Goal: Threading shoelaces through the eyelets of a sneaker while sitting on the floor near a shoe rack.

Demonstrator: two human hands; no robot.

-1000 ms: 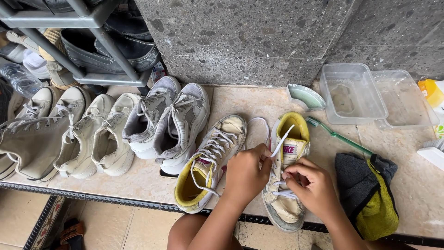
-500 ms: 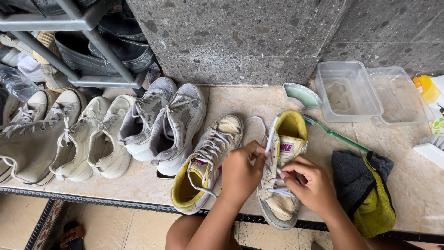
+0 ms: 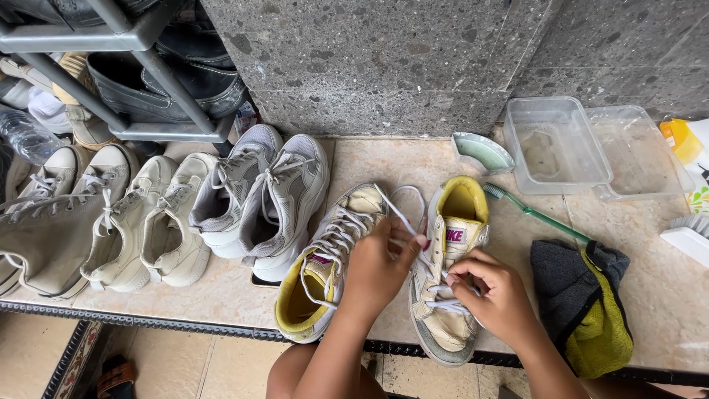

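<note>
Two beige sneakers with yellow lining lie on a tiled ledge. My left hand (image 3: 379, 264) pinches a white shoelace (image 3: 405, 214) that loops up from the right sneaker (image 3: 452, 244). My right hand (image 3: 493, 294) grips the same lace low on that sneaker's eyelets. The left sneaker (image 3: 325, 258) rests beside my left wrist, laced, its toe pointing away from me.
Several grey and cream sneakers (image 3: 244, 199) line the ledge to the left, below a metal shoe rack (image 3: 140, 74). A green toothbrush (image 3: 543, 216), a grey-and-yellow cloth (image 3: 591, 310), two clear plastic tubs (image 3: 557, 144) and a white brush (image 3: 687, 236) lie to the right. A stone wall (image 3: 384, 59) stands behind.
My left hand has drawn the lace up and out from the right sneaker. My right hand has shifted slightly lower on the eyelets.
</note>
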